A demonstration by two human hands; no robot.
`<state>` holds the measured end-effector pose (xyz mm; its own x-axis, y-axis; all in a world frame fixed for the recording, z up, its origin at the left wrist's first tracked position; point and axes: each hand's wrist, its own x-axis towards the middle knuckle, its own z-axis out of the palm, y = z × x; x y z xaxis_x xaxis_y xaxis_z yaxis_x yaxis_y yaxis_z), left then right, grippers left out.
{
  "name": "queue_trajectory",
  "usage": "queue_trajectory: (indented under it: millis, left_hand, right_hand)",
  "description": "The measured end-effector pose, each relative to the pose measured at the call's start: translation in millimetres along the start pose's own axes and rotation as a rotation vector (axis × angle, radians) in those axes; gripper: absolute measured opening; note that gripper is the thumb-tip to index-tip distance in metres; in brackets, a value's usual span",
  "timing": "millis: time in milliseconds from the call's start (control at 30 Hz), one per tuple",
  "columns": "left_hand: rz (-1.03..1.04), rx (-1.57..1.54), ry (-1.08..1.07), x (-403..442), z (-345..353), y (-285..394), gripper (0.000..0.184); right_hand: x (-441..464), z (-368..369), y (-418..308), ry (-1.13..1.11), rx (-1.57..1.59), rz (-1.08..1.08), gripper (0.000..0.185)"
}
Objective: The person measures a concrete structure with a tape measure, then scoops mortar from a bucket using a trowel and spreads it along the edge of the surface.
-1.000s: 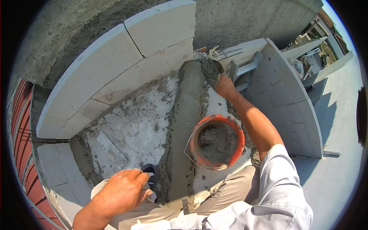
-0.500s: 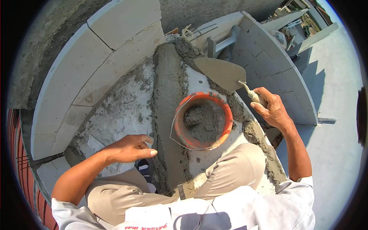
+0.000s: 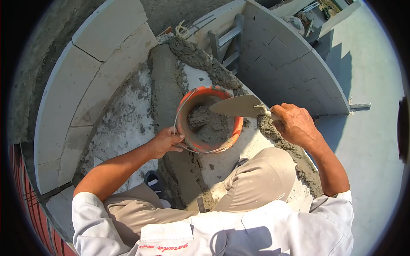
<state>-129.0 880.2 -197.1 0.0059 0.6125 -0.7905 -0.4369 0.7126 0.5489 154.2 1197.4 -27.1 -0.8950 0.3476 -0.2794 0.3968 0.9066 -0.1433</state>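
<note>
An orange bucket [image 3: 237, 135] holds grey wet mortar [image 3: 209, 123]. My left hand [image 3: 162, 143] is closed at the bucket's left side, its thumb and fingers around the wire handle [image 3: 175, 120] by the rim. The handle of a pointed trowel [image 3: 237, 106] is wrapped in the fingers of my right hand [image 3: 294, 123]. The trowel's blade points left, its tip over the bucket's mouth and the rest across the right rim. My right hand is just right of the bucket, above the mortar bed.
A wide mortar strip [image 3: 164, 85] runs behind and left of the bucket. A rough mortar line [image 3: 299, 164] borders the right edge. Pale block walls [image 3: 92, 85] rise at left, and another block wall [image 3: 290, 64] at right. A metal ladder [image 3: 228, 36] leans beyond the edge.
My left hand has moved up and right onto the bucket's wire handle. The trowel has come down and left, its blade tip now over the bucket. The view has shifted slightly.
</note>
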Motion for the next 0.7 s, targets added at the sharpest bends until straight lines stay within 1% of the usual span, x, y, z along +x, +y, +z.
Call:
queue_trajectory:
  millis: [100,133,200,233,300,400,433,500,533,567,633,667,700]
  left_hand:
    - [0.152,0.051,-0.045,1,26,25,0.03]
    - [0.211,0.076,-0.025,1,35,34,0.024]
    - [0.237,0.13,0.001,4,52,54,0.022]
    - [0.254,0.158,0.012,5,60,62,0.022]
    - [0.25,0.141,0.031,7,66,66,0.023]
    - [0.196,0.098,0.017,7,74,56,0.024]
    - [0.183,0.1,-0.006,1,80,55,0.025]
    - [0.185,0.13,-0.018,-2,82,54,0.027]
    - [0.192,0.153,-0.01,-1,80,51,0.028]
    - [0.199,0.174,-0.002,-1,77,47,0.029]
    - [0.191,0.14,0.011,-1,69,42,0.025]
    - [0.171,0.126,0.012,-1,63,39,0.024]
    - [0.152,0.115,0.013,-2,59,37,0.024]
  right_hand:
    - [21,19,-2,0.057,-0.232,-0.085,0.019]
    - [30,31,-3,0.08,-0.269,-0.121,0.017]
    - [51,63,1,0.139,-0.356,-0.192,0.015]
    - [59,80,8,0.095,-0.291,-0.249,0.012]
    - [63,97,16,-0.072,-0.187,-0.263,0.016]
    - [53,98,26,-0.313,0.048,-0.197,0.028]
    - [48,105,24,-0.344,0.138,-0.168,0.035]
    - [38,124,18,-0.365,0.307,-0.156,0.037]
    - [34,123,18,-0.479,0.348,-0.055,0.039]
    - [27,124,18,-0.445,0.412,-0.048,0.039]
    - [9,127,24,-0.377,0.532,-0.034,0.039]
    - [3,144,33,-0.322,0.562,-0.04,0.04]
    - [-2,135,31,-0.342,0.537,0.007,0.041]
